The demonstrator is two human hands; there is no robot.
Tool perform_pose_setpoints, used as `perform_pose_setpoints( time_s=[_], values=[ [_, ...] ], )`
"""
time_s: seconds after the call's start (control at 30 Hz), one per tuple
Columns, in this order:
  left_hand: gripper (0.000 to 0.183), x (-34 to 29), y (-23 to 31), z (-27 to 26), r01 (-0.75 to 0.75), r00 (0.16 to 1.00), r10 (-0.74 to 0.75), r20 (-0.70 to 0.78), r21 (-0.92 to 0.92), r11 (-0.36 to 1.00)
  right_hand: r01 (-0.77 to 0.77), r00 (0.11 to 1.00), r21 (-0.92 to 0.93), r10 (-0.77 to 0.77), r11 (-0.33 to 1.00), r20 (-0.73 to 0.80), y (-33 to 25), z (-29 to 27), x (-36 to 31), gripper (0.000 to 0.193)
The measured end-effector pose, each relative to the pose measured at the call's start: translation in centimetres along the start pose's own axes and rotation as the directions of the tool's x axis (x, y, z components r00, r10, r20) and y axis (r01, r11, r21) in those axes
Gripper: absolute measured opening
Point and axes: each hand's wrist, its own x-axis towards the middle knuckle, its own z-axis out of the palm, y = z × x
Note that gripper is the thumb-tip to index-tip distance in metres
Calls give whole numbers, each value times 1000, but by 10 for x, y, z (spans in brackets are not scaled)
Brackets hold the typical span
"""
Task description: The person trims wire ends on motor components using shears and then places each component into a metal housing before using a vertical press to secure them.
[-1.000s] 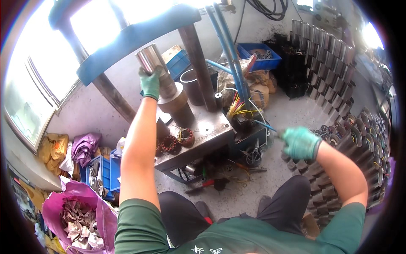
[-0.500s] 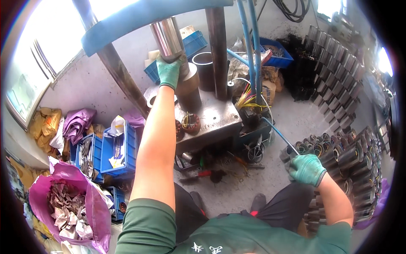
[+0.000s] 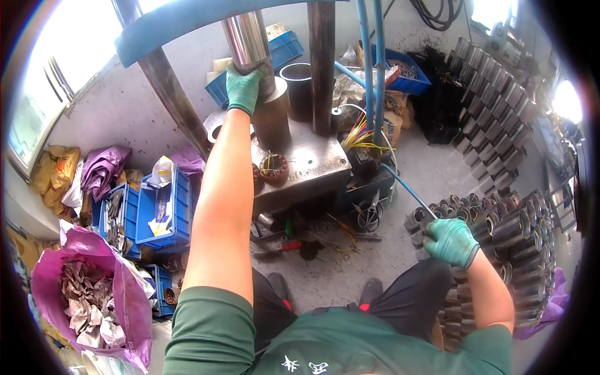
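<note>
My left hand (image 3: 244,89), in a green glove, reaches up to the press and closes round a dull metal cylinder (image 3: 267,81) just under the shiny ram (image 3: 247,39). Below that piece a thicker, dark steel cylinder (image 3: 271,122) stands upright on the press bed (image 3: 306,178). Part of the held piece is hidden by my fingers. Out to the right, my gloved right hand (image 3: 452,242) is wrapped round the end of a blue lever (image 3: 406,189). A wound copper stator ring (image 3: 274,167) lies on the bed's front part.
Rows of dark motor housings (image 3: 509,231) stand beside my right hand. Steel posts (image 3: 321,75) flank the ram. Blue crates (image 3: 164,215) and a purple sack of scrap (image 3: 134,312) sit at the left. Scissors (image 3: 370,212) and a red-handled tool (image 3: 289,246) lie under the bed.
The whole view has shifted slightly, so things sit a little higher and further left. Both hands keep their grips; the ram and lever show no clear movement.
</note>
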Motion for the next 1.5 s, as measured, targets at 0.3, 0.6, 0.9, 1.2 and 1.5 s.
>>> perform_pose_setpoints(
  time_s=[0.3,0.6,0.9,1.2,1.5],
  values=[
    [81,-3,4,-3,27,1000,-27,16,25,999,-36,996,103,44,994,-79,2,-30,21,29],
    [92,1,-5,-3,6,999,-5,35,-24,1000,34,575,-109,-109,993,-811,19,-131,183,16],
    [91,-10,8,-2,-19,999,21,26,-45,999,37,943,51,-18,998,-334,16,-73,80,35],
    [89,-8,18,-2,-99,993,110,-39,212,972,-7,1000,39,7,999,15,-6,29,-4,27],
    [83,-10,24,5,-13,1000,15,-10,179,984,-108,994,49,110,993,-25,-14,19,-2,35]
  ],
)
